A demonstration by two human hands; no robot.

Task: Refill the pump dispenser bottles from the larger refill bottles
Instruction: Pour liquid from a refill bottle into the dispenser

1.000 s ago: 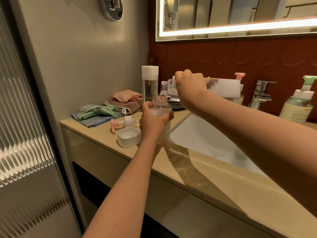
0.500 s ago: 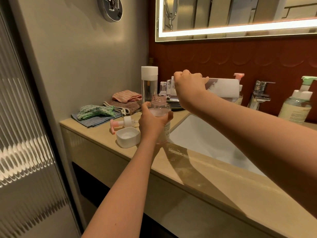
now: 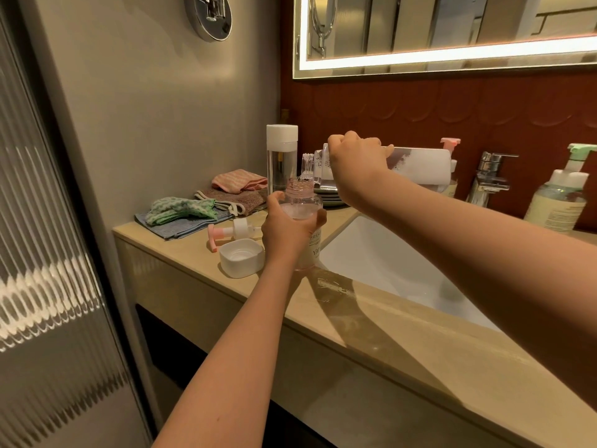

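While the refill bottle (image 3: 420, 166) lies tipped near level, its mouth just above the open neck of the dispenser bottle (image 3: 302, 205), the head view shows the right hand (image 3: 355, 160) curled round it at one o'clock and the left hand (image 3: 287, 234) gripping the dispenser bottle upright. Raise the base slowly, mouth centred, watching the level.
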